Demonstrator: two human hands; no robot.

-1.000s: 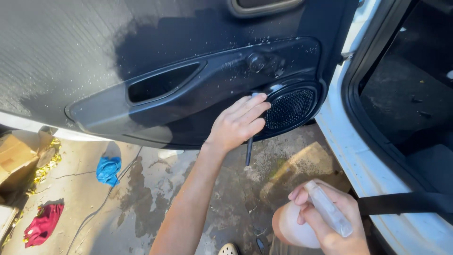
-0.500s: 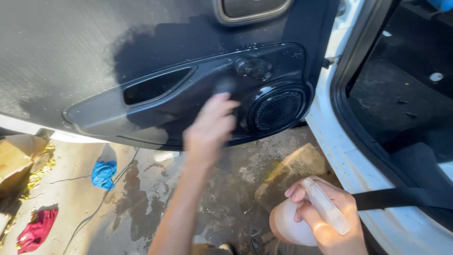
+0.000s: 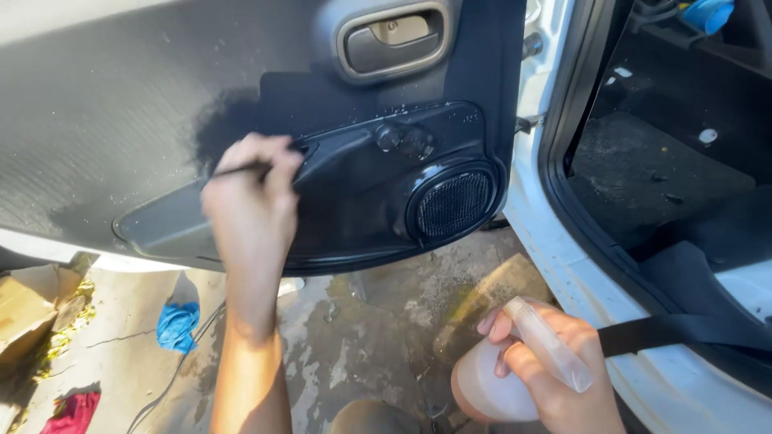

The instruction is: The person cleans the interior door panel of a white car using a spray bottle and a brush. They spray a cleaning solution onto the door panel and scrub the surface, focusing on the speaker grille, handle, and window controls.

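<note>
An open car door shows its dark inner panel [image 3: 129, 120], partly wet, with a black armrest pocket [image 3: 362, 209], a round speaker grille [image 3: 454, 205] and a grey door handle [image 3: 394, 40]. My left hand [image 3: 249, 197] is closed on a thin dark brush [image 3: 241, 169] and presses against the panel at the left end of the armrest pocket. My right hand [image 3: 555, 370] is low at the right, holding a translucent spray bottle [image 3: 503, 378] with pale liquid, away from the door.
The white car body and door sill [image 3: 563, 241] stand at the right, with the dark floor mat [image 3: 651, 169] and a black seat belt strap [image 3: 683, 329] inside. On the wet concrete lie a blue cloth [image 3: 177, 321], a red cloth [image 3: 72, 410] and cardboard [image 3: 32, 305].
My left hand has moved from the speaker grille leftward along the armrest to the pocket's left end. The view has tilted up, bringing the door handle in. The right hand has stayed put.
</note>
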